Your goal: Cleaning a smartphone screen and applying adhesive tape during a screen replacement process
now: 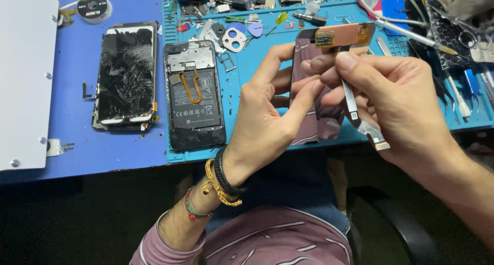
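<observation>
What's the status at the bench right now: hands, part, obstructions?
Left hand grips replacement screen by its edge. Right hand pinches its flex cable. Opened phone and shattered screen lie apart on the mat; nothing obstructs.

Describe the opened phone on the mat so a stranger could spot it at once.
Start at the teal work mat on the blue table. At the mat's left edge lies the opened phone, back cover off, battery and an orange looping cable exposed. Unlike the shattered screen beside it, it shows its insides, not cracked glass.

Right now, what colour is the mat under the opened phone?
Teal blue mat, under the opened phone; head view.
</observation>
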